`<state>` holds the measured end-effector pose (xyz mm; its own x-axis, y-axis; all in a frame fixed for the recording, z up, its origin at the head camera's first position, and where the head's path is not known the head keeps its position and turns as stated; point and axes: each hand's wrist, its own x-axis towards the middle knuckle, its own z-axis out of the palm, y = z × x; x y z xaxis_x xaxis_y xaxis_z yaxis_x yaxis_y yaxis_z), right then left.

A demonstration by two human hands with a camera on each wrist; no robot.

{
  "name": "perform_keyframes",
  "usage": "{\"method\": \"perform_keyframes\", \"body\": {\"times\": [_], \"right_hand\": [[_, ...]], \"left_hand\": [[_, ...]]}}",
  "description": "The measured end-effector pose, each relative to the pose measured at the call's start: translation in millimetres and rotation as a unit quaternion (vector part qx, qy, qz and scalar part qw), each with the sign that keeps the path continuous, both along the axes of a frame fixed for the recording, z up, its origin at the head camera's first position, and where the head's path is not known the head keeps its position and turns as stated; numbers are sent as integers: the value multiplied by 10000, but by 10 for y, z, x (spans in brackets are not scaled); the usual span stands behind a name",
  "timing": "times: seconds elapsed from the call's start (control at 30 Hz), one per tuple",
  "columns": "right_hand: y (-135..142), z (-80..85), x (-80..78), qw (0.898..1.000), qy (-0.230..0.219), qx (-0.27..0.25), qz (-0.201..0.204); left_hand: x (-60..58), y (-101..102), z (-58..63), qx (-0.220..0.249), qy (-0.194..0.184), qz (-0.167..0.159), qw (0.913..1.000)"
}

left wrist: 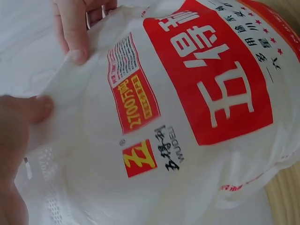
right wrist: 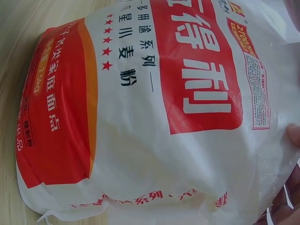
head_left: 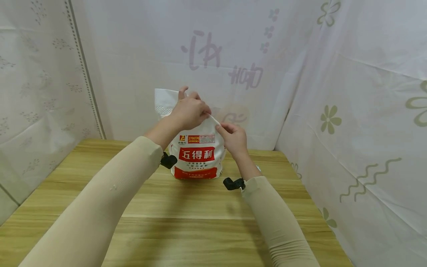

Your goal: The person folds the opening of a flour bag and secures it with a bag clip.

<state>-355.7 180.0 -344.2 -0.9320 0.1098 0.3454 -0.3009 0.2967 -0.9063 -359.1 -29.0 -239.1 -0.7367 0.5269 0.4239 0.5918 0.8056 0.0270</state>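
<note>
Left grip (head_left: 189,110), right grip (head_left: 235,140) pinch bag (head_left: 197,154) edge; tabletop (head_left: 193,207) in front.

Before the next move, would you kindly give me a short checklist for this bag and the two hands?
1. Left hand pinching the top edge of the bag: ok.
2. Right hand pinching the same edge: ok.
3. Bag upright on the table: ok.
4. Printed front in sight: ok.
5. Upper-left corner held: not ok, it sticks out past the left hand.
6. Bag sealed: cannot tell.
</note>
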Motion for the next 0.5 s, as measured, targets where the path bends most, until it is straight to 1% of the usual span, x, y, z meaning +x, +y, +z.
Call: {"method": "perform_keyframes", "body": {"times": [0.23,0.43,0.5], "right_hand": [[12,15,6,10000,4,-5,26],[16,16,-2,10000,-11,84,43],[18,16,4,9999,-27,132,30]], "left_hand": [[-24,21,-26,203,-57,-70,9998],[-13,94,-39,63,139,7,9999],[-2,105,-32,10,135,4,9999]]}}
